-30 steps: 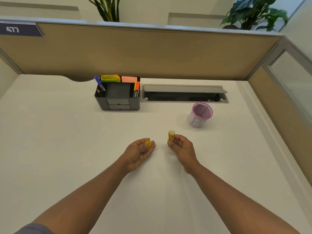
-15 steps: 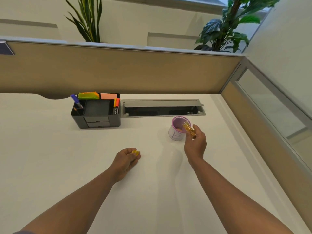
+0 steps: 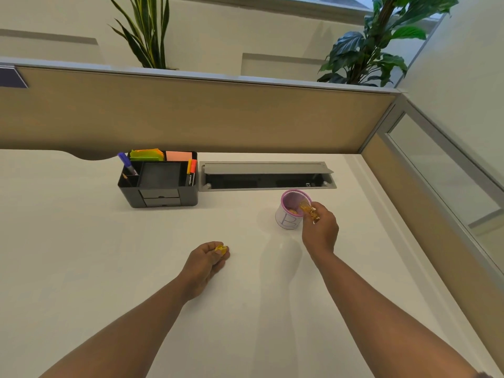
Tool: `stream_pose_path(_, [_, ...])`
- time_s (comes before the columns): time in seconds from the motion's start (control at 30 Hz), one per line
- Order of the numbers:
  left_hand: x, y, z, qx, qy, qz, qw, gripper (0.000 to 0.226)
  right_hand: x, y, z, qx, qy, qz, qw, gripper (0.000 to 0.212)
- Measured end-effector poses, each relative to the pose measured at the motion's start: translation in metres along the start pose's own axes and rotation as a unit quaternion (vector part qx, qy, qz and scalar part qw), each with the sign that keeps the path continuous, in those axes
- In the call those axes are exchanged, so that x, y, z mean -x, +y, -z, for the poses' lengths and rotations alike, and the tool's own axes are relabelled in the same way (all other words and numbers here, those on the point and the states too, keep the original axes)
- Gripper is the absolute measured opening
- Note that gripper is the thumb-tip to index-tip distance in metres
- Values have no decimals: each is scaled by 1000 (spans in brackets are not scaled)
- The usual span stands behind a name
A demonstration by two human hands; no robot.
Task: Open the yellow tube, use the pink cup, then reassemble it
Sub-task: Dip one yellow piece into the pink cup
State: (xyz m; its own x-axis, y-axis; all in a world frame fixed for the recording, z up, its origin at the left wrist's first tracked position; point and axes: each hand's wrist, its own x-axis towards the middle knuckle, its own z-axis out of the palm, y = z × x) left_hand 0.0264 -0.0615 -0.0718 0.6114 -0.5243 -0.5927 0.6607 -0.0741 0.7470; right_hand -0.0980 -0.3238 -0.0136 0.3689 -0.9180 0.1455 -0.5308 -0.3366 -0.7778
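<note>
- White desk surface (image 3: pixel 81 255), tan partition panel (image 3: pixel 191 115) behind it; two leafy plants beyond the panel.
- Black plastic desk organiser (image 3: pixel 159 184) with pens and sticky notes at 11 o'clock from my hands; grey cable tray (image 3: pixel 267 175) with its lid raised at 12 o'clock.
- My right hand (image 3: pixel 320 230), at 1 o'clock, fingers closed on the translucent yellow tube (image 3: pixel 309 211). Tube is tilted, open end over the rim of the pink-rimmed white cup (image 3: pixel 290 214).
- Small orange-yellow pieces visible inside the cup.
- Cup stands upright on the desk, just left of my right hand.
- My left hand (image 3: pixel 204 264) rests on the desk, well apart from the cup, fingers curled around the small yellow cap (image 3: pixel 221 249).
</note>
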Motion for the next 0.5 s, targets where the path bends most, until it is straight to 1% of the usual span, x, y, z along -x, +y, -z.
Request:
stream_pose_path(0.27, [3,-1,-1,6,0,-7,1000,16,-2,-2,-1,26,-1,-5,1000,27])
stream_pose_path(0.5, [3,-1,0,6,-3,-11,1000,17,-2,-6,0,32,-7,-12,999,30])
